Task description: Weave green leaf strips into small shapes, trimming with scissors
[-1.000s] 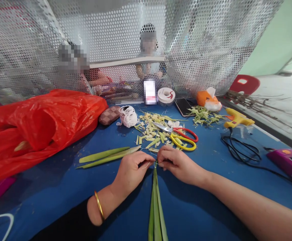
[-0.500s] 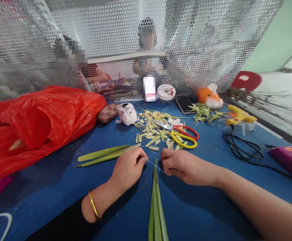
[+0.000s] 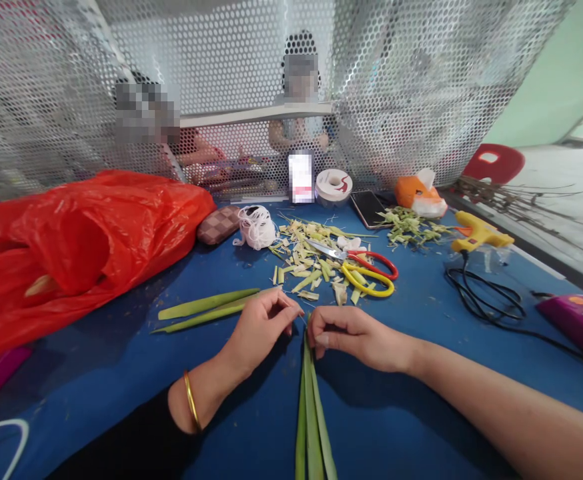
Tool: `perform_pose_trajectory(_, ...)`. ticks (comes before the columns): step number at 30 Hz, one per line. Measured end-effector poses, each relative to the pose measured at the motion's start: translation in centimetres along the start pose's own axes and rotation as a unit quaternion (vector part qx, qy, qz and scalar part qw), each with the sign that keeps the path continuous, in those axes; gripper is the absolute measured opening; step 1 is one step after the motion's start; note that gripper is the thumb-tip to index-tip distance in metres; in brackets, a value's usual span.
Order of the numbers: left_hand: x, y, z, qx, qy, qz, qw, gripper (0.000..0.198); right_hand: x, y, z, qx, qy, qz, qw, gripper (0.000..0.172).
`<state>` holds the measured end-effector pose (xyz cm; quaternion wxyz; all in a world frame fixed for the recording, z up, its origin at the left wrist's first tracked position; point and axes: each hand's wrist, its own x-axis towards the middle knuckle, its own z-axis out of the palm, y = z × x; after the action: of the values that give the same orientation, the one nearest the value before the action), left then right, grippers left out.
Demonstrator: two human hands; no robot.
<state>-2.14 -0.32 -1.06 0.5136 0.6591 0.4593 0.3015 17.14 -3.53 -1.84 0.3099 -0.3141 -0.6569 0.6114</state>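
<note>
– while the left hand (image 3: pixel 259 328) is pinching a fine thread (image 3: pixel 301 321), what is the right hand (image 3: pixel 355 337) doing?

– it is resting its bent fingers at the right side of the tip of the green leaf bundle (image 3: pixel 313 407). i cannot tell whether they are gripping the leaf or the thread, since the hand itself is hiding the spot.

– and where is the bundle lying?

– it is lying on the blue table (image 3: pixel 396 430) between the two forearms, its tip pointing away from the person and its near end running out of view. the thread is spanning the small gap between the left fingers and the tip.

– what else is lying near?

– two loose leaves (image 3: pixel 206 305) are lying beside the left hand, one of them partly passing behind it. beyond the hands, leaf scraps (image 3: pixel 301 248) are covering the middle, and scissors (image 3: pixel 347 255) with one red and one yellow handle are lying over them. a ball of white string (image 3: pixel 258 228) is sitting to their left.

– and farther out?

– a red plastic bag (image 3: pixel 146 207) is filling the left side, while a yellow glue gun (image 3: pixel 481 231) is lying at the right.
</note>
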Motion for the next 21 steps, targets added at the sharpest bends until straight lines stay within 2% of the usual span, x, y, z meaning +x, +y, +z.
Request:
perform_pose_trajectory(3,-0.08,0.13,0.20,-0.120,-0.079,-0.024,0.989,0.017,0.15,0.25,0.00,0.037,0.011,0.002,0.999,0.026)
perform_pose_trajectory(6,-0.24,0.13,0.31,-0.124,-0.121,-0.020,0.985,0.019,0.28,0.39,-0.02,0.048,0.020,0.005,0.999,0.023)
perform_pose_trajectory(9,-0.38,0.00,0.32,-0.022,-0.112,0.023,0.993,0.018,0.32,0.34,-0.06,0.005,0.030,0.006,1.000,0.020)
perform_pose_trajectory(13,-0.54,0.06,0.21,0.104,-0.084,0.067,0.989,0.016,0.25,-0.06,0.00,-0.057,0.037,0.010,0.998,0.018)
perform_pose_trajectory(21,-0.85,0.27,0.15,0.184,-0.074,0.087,0.976,0.015,-0.10,-0.57,0.27,-0.115,0.028,0.011,0.993,0.016)
